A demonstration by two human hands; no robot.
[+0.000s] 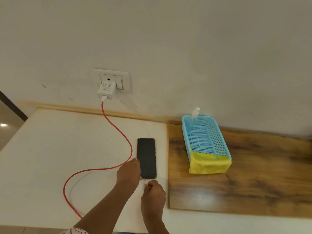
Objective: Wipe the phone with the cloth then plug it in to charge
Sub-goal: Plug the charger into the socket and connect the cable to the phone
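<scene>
A black phone (146, 157) lies face up on the white table (50, 149). My left hand (128, 173) rests on the phone's lower left edge and holds it down. My right hand (152, 193) pinches the white connector (145, 180) of the red cable (118, 132) right at the phone's bottom end. The cable loops left across the table and runs up to a white charger (106, 90) plugged into the wall socket (112, 80). The yellow cloth (209, 163) hangs over the near end of a blue basket (219, 137).
The basket stands on a dark wooden board (261, 174) to the right and holds a clear spray bottle (194, 115) leaning in its far corner. The wall rises directly behind the table. The table's left edge drops off to the floor.
</scene>
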